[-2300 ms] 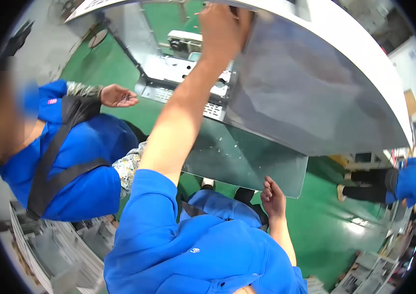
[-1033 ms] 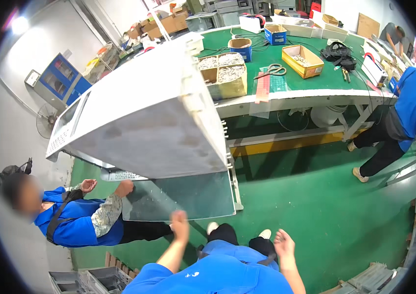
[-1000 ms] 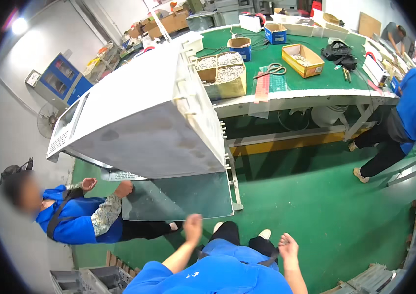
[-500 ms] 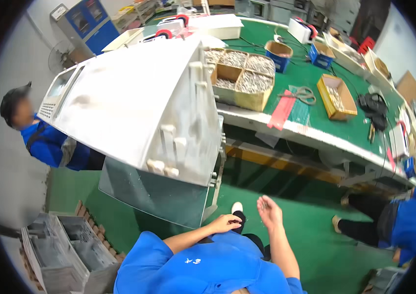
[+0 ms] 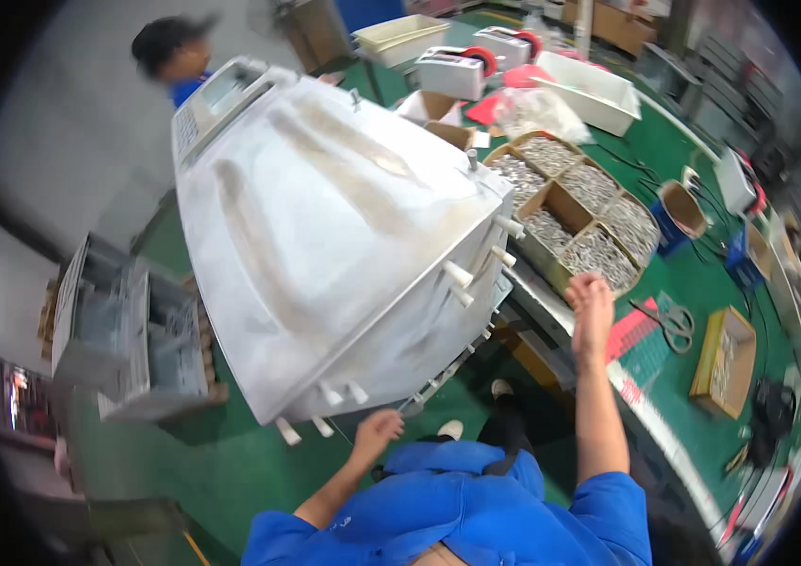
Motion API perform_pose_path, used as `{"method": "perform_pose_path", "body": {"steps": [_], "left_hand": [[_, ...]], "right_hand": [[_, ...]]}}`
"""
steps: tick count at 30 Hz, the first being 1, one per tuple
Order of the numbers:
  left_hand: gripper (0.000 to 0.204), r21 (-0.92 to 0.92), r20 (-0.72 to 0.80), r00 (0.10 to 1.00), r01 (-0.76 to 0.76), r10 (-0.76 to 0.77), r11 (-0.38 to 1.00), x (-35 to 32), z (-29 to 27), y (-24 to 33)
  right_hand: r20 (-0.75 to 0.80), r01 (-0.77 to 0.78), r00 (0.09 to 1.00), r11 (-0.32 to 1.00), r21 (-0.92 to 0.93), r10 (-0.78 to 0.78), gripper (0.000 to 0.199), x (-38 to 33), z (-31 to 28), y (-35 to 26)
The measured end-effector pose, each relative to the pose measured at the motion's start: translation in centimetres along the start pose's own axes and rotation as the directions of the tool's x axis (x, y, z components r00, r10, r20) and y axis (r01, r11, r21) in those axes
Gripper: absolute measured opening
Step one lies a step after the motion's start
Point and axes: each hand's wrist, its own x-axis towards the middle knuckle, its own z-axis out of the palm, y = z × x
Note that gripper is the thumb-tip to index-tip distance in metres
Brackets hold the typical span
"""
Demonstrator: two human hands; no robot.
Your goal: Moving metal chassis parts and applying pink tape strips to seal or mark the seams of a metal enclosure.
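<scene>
A large white metal casing (image 5: 325,217), with white plugs (image 5: 457,274) sticking out along its near edges, fills the middle of the head view. My left hand (image 5: 378,438) is below its near edge, beside the lower plugs. Its fingers are curled together, and what they hold, if anything, is too small to make out. My right hand (image 5: 591,321) is raised over the table edge, at the near corner of a divided cardboard box (image 5: 544,203) full of small metallic pieces. Its fingers are bent inward, hiding whatever is in the palm.
On the green table (image 5: 650,373) lie scissors (image 5: 674,325), a red strip (image 5: 631,330) and a yellow box (image 5: 723,363). Tape dispensers (image 5: 452,74) and a white tray (image 5: 589,90) stand farther back. Grey metal casings (image 5: 136,330) sit at left. A person (image 5: 174,57) stands behind the white casing.
My view has turned, bringing the white casing and table closer. My right hand has gone from palm-up near my body to the divided box. My left hand has moved toward the casing's near edge.
</scene>
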Motion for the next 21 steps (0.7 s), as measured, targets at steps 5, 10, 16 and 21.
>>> {"method": "perform_pose_path", "body": {"steps": [5,10,16,21], "left_hand": [[0.02,-0.298,-0.699,0.701,-0.461,0.137,0.836,-0.9,2.9,3.9],[0.03,-0.218,-0.783,0.577,-0.606,0.233,0.765,-2.4,6.7,6.3],[0.036,0.007,-0.786,0.528,-0.513,0.322,0.859,-3.0,10.1,8.4],[0.036,-0.217,-0.821,0.536,-0.609,0.195,0.763,-2.9,11.0,8.6]], "right_hand": [[0.621,0.041,0.758,0.935,-0.352,0.2,0.027,-1.1,5.3,2.7],[0.934,0.103,0.327,0.976,-0.19,0.147,0.03,0.4,7.3,3.3],[0.951,-0.051,0.241,0.981,-0.187,0.194,0.026,1.7,7.5,3.8],[0.894,-0.336,0.391,0.938,-0.081,0.218,0.011,0.4,7.9,3.6]]}}
